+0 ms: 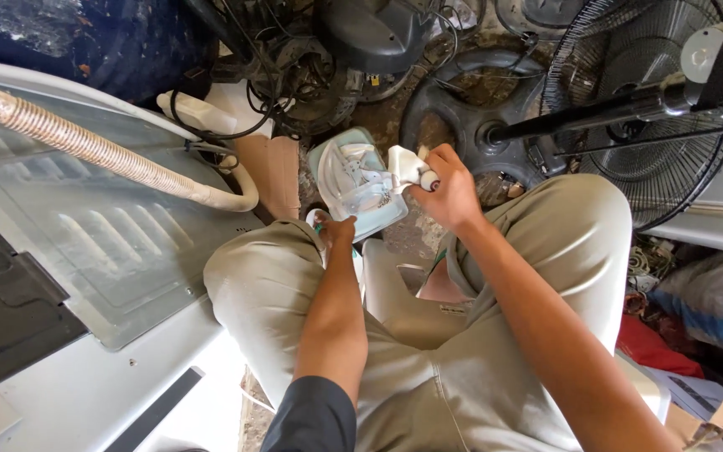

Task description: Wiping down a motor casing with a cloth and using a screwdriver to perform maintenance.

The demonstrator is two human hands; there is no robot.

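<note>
The pale plastic housing (353, 180), a light blue-green and white shell with curved ribs inside, sits low on the ground between the person's knees, tilted so its open side faces up.

The largest thing around is the white appliance panel (102, 243) lying flat to the left, with a row of pressed louvres and a dark slab over its near left corner. A ribbed beige hose (85, 146) runs slantwise across it and curls round at its right end. To the upper right stands a black fan (646, 100), its wire guard facing the camera and a dark pole crossing in front. Its round black base (470, 109) lies on the dirt floor just behind the housing. A tangle of black cables and motor parts (294, 67) fills the top centre. A brown cardboard piece (274, 172) leans beside the housing's left edge.

The person wears khaki trousers (495, 335), knees spread.

The right hand (449, 192) is closed around a white cloth (403, 167) together with a small white handle tip, pressing it against the housing's right rim. The left hand (338, 230) is curled at the housing's lower edge, gripping a small green-handled tool (318, 224), most of which is hidden by the fingers.
</note>
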